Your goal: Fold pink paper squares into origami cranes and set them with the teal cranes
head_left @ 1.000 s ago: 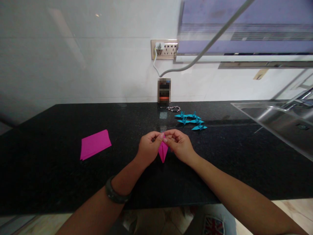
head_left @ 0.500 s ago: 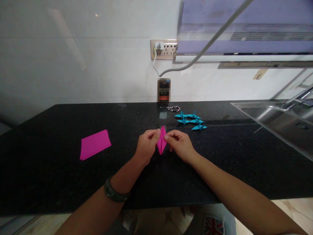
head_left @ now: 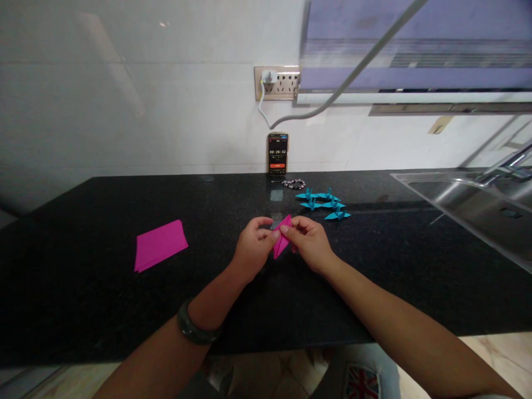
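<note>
Folded pink paper (head_left: 281, 243) now tilted, pinched between left hand (head_left: 252, 250), right hand (head_left: 310, 244)

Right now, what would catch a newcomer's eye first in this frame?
Mid-counter, the left hand and right hand pinch a folded pink paper between them. Flat pink sheets lie to the left on the black counter, and small blue paper cranes sit behind the hands.

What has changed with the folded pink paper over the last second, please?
The folded pink paper has tilted from upright to slanting, tip toward the right. The left hand and right hand still pinch it. The pink sheets, blue cranes and phone stayed put.
</note>
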`<state>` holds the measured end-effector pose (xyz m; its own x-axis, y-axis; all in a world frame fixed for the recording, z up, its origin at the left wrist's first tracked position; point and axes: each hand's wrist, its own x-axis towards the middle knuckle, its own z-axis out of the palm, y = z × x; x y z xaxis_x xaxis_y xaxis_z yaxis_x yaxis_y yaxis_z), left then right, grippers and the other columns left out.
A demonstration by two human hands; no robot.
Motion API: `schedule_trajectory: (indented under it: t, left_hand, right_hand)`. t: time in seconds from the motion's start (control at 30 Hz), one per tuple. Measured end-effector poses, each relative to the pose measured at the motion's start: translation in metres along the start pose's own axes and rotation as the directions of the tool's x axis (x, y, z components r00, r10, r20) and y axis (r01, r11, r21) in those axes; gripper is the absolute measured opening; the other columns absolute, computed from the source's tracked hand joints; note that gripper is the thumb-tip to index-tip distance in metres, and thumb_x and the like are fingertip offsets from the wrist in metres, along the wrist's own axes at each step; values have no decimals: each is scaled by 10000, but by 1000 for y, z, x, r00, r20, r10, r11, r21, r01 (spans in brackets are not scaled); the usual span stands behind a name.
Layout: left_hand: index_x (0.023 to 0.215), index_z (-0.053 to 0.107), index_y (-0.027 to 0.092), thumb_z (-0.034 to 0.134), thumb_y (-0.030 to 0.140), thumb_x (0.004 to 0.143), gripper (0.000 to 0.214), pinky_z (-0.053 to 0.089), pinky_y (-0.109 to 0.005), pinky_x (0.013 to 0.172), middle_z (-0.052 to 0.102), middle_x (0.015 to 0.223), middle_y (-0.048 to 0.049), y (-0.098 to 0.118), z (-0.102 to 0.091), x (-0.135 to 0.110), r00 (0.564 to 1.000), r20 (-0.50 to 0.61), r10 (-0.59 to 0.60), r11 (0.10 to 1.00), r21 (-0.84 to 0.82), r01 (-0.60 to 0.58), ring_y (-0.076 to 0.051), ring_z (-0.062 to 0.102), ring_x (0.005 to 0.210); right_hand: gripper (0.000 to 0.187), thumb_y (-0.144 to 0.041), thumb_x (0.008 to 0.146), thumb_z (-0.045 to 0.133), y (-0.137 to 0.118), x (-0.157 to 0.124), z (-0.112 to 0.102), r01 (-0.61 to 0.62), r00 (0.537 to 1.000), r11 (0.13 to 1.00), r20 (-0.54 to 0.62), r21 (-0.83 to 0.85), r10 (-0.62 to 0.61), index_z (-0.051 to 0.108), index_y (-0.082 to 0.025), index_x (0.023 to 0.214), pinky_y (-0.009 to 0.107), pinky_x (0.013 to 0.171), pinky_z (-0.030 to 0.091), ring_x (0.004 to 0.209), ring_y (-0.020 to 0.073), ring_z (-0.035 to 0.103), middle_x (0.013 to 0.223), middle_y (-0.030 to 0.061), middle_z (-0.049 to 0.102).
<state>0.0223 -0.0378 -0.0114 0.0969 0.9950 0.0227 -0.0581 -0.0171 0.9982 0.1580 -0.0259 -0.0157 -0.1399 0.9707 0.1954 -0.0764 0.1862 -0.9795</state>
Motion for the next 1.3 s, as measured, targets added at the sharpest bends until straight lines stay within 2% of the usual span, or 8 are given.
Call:
schedule_trajectory:
  t: [0.1, 0.17, 0.37, 0.53, 0.63, 0.87, 1.1, 1.3]
  left_hand:
    - [866, 562, 117, 587, 349, 707, 282, 423, -214, 520, 620, 666, -34, 5, 3, -3, 983, 116, -141, 990, 20, 140, -101, 555, 550]
    - [775, 593, 102, 570, 361, 718, 267, 420, -211, 516, 631, 688, -62, 6, 4, -5, 970, 157, -187, 982, 64, 179, -102, 558, 559]
    - [668, 609, 99, 583, 343, 711, 248, 407, -205, 478, 611, 559, -44, 7, 4, -6, 977, 146, -155, 987, 68, 146, -90, 532, 471]
    - [785, 610, 110, 590, 241, 705, 154, 451, -215, 538, 653, 709, -55, 9, 6, -6, 970, 186, -158, 987, 2, 160, -100, 589, 555]
    - [778, 593, 107, 571, 219, 714, 131, 442, -204, 493, 649, 699, -55, 10, 7, -7, 973, 163, -162, 987, 29, 159, -91, 578, 508]
    - [682, 565, 109, 569, 245, 717, 140, 424, -201, 452, 627, 613, -42, 10, 5, -7, 968, 182, -175, 981, 112, 156, -94, 565, 462]
    - [693, 571, 113, 582, 265, 712, 153, 446, -205, 470, 628, 610, -43, 11, 3, -8, 956, 222, -193, 980, 83, 178, -104, 585, 490]
    - [643, 565, 106, 586, 263, 708, 171, 442, -206, 463, 625, 595, -56, 12, 4, -8, 951, 229, -208, 978, 79, 195, -109, 586, 490]
  right_hand:
    - [224, -370, 688, 615, 2, 0, -1, 23, 998, 999, -59, 26, -22, 542, -158, 687, 195, 399, 357, 433, 63, 428, 564, -29, 526]
    - [230, -366, 679, 625, 3, 0, -1, 31, 998, 998, -52, 45, -29, 525, -160, 661, 201, 415, 379, 454, 67, 444, 584, -26, 534]
    - [249, -382, 679, 625, 2, -2, 0, 37, 999, 999, -35, 29, -36, 515, -162, 635, 207, 418, 381, 447, 62, 435, 601, -22, 543]
    - [255, -360, 679, 633, 2, 2, -1, 48, 994, 989, -105, 141, -33, 488, -165, 601, 191, 389, 330, 404, 54, 405, 511, -46, 495]
    - [243, -340, 693, 625, 1, 4, -3, 60, 992, 982, -124, 181, -38, 487, -165, 597, 188, 385, 300, 392, 48, 384, 483, -57, 464]
    - [227, -340, 615, 681, -6, 4, -6, 12, 997, 996, -80, 90, -4, 576, -152, 687, 191, 405, 295, 457, 58, 402, 586, -22, 540]
    - [270, -391, 650, 643, -7, 6, -11, 10, 990, 997, -142, 72, 0, 581, -137, 581, 196, 388, 232, 435, 48, 331, 508, -33, 443]
    - [337, -461, 667, 606, -13, 20, -26, -15, 954, 974, -288, 226, 82, 622, -128, 720, 202, 337, 170, 368, 41, 213, 432, -70, 302]
